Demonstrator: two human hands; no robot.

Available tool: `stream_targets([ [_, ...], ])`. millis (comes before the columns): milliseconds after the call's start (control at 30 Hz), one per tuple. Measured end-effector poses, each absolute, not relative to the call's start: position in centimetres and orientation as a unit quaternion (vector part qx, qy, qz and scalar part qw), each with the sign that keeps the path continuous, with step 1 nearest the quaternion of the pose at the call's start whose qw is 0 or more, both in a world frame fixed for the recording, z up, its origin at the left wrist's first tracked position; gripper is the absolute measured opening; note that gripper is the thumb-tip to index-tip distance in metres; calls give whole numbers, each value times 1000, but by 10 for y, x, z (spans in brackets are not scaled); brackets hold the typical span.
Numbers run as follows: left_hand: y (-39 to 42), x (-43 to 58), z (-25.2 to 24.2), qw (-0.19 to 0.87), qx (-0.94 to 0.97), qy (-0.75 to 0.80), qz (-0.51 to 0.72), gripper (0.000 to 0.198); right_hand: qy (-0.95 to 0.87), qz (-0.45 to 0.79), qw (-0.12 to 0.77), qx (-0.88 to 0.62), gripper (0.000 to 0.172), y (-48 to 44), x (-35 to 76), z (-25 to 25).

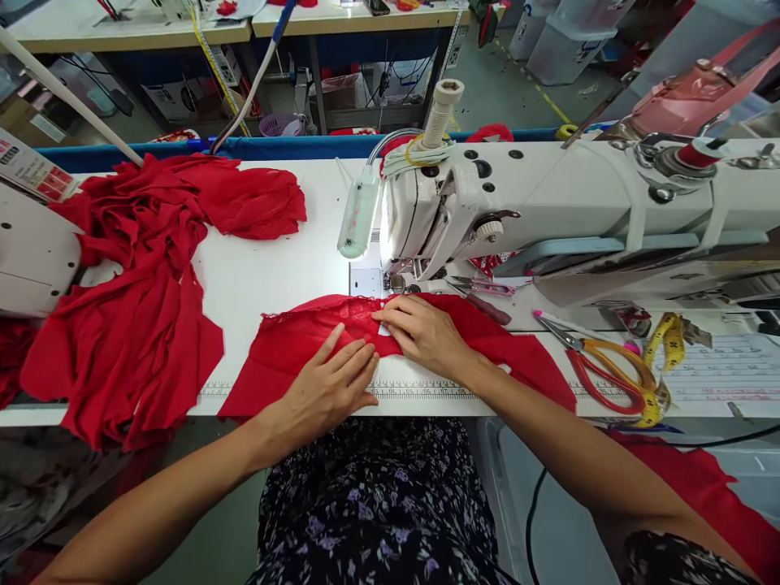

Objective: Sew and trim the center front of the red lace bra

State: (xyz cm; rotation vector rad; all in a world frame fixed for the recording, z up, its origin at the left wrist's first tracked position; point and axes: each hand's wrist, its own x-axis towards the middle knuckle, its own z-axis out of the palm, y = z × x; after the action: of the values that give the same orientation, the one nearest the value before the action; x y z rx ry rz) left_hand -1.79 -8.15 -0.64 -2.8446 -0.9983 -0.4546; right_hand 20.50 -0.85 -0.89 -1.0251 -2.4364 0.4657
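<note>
A red fabric piece with a lace edge (286, 337) lies across the front of the white sewing table, its top edge close to the needle area of the sewing machine (517, 191). My left hand (332, 374) rests on the fabric with its fingers stretched out, left of the needle. Just in front of the presser foot, my right hand (423, 333) has its fingers pressed together on the lace edge, pinching the cloth. A small white bit, perhaps a label, shows beneath the right fingertips; it is partly hidden.
A heap of red fabric (140, 276) covers the table's left side. On the right lie orange-and-red-handled scissors (609, 370), a yellow tape measure (670, 345), a written sheet (725, 370) and small snips (487, 286). A lamp (359, 215) hangs beside the machine head.
</note>
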Motion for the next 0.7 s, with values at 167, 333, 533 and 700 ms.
stream_targets([
  [167, -95, -11, -11, 11, -913, -367, -175, 45, -882, 228, 195, -364, 26, 0, 206, 0],
  [333, -93, -13, -10, -2, -911, -369, -186, 41, -887, 195, 201, -366, 25, 3, 206, -5],
  [533, -88, -3, -8, 5, -904, -389, -178, 45, -877, 194, 216, -383, 20, 1, 202, -3],
  [700, -93, 2, -12, 21, -906, -388, -168, 53, -868, 199, 222, -396, 22, 3, 199, -9],
])
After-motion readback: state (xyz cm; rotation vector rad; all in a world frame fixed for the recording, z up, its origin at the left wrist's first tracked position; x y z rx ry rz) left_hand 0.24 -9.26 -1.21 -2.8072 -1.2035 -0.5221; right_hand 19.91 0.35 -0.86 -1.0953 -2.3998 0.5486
